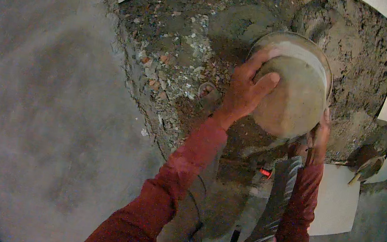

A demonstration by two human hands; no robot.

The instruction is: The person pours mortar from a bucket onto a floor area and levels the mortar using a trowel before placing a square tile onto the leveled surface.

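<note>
A round, shallow basin (291,97) is tipped so that its pale, dusty underside faces me and its wider rim lies on the far side. My left hand (252,83) grips its left side, the thumb lying on the underside and the fingers reaching toward the rim. At the lower right edge, my right hand (321,134) holds the basin from the side; its fingertips are partly hidden. Beneath and beyond the basin lies rough ground of damp, dark mortar or soil (365,61). What is under the basin is hidden.
Pale tiles (335,200) border the rough patch, with a broken-edged grey concrete floor (57,102) at left. Stone chips (161,67) lie along that edge. At right sits a muddy trowel-like tool (367,170). My bare foot (298,148) and a small red object (265,172) are close by.
</note>
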